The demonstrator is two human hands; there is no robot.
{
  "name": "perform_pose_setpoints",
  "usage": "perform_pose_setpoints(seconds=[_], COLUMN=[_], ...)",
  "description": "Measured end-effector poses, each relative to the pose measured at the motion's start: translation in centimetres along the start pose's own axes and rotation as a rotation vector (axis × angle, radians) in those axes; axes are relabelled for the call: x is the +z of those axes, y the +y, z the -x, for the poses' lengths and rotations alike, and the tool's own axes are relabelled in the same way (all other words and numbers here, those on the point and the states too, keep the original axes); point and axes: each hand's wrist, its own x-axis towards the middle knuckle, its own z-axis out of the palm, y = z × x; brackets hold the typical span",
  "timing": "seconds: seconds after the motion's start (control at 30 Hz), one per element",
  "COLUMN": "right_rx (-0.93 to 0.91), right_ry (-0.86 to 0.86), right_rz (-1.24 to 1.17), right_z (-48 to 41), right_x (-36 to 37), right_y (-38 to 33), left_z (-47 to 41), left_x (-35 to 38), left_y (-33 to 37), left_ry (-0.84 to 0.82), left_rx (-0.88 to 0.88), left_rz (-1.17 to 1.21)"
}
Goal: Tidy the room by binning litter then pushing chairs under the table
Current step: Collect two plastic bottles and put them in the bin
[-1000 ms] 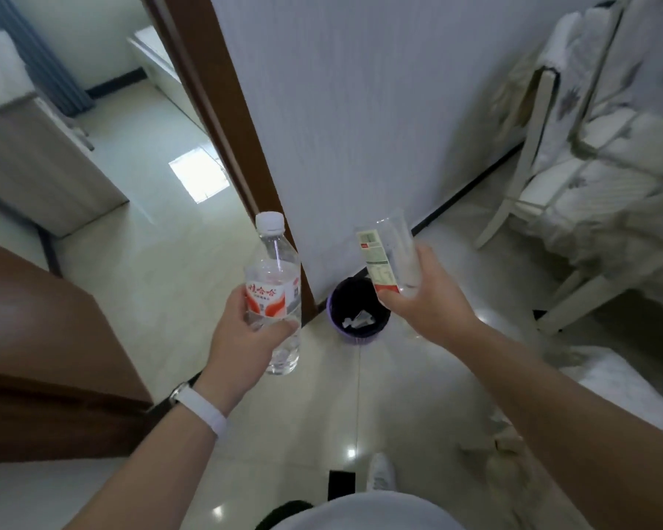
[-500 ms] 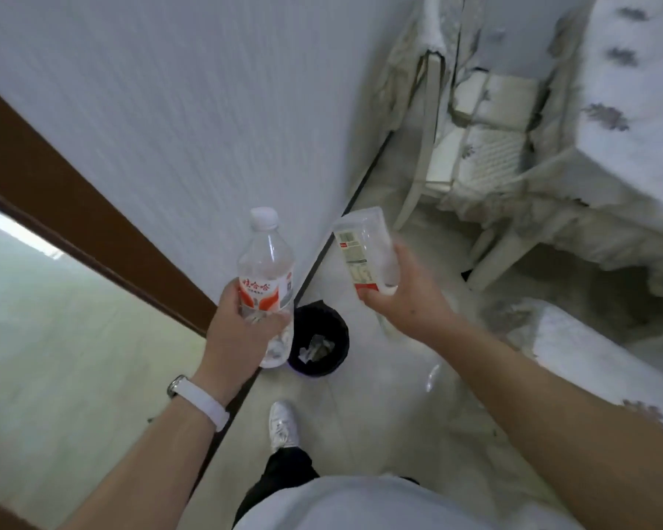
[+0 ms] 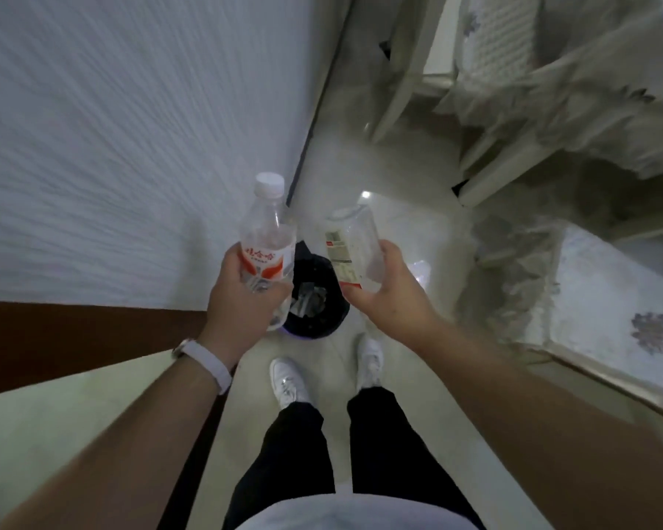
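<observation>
Left hand: my left hand [image 3: 242,300] is wrapped round the lower half of a water bottle [image 3: 267,231], cap end up and leaning away from me; a white wristband [image 3: 207,363] sits on that wrist.
Right hand: my right hand [image 3: 391,300] grips the near end of a clear plastic container [image 3: 351,242], label side towards me, far end tilted up.
Hands together: they are held side by side with a gap between them, both above the bin [image 3: 318,266].
Hard to see: the bottle's base is covered by my fingers, the label print is too blurred for me to read, and both hands hide the sides of the bin.
Bin: dark, on the floor against the wall [image 3: 112,147], something pale and crumpled inside.
Feet: white shoes [image 3: 288,380] just short of the bin.
Right side: chair [image 3: 395,89] legs and a table [image 3: 609,300] with a patterned cloth, both cut off by the frame.
</observation>
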Motion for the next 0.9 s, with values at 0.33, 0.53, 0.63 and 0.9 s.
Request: perform_pose_setpoints(seconds=[0.33, 0.53, 0.63, 0.9], right_rx=[0.073, 0.030, 0.019, 0.005], right_ry=[-0.024, -0.030, -0.046, -0.045], right_rz=[-0.044, -0.062, -0.053, 0.032], right_z=[-13.2, -21.0, -23.9, -26.4], right_x=[10.0, 17.6, 21.2, 25.4], right_y=[13.9, 23.5, 27.6, 33.9], left_z=[-11.5, -18.9, -21.6, -24.5], left_x=[7.9, 13.2, 15.2, 17.9], left_y=[-16.5, -28.8, -33.8, -40.4], left_ry=[0.065, 0.078, 0.029, -0.028], left_rx=[-0.165, -0.200, -0.197, -0.234], left_rz=[-0.086, -0.141, -0.181, -0.211])
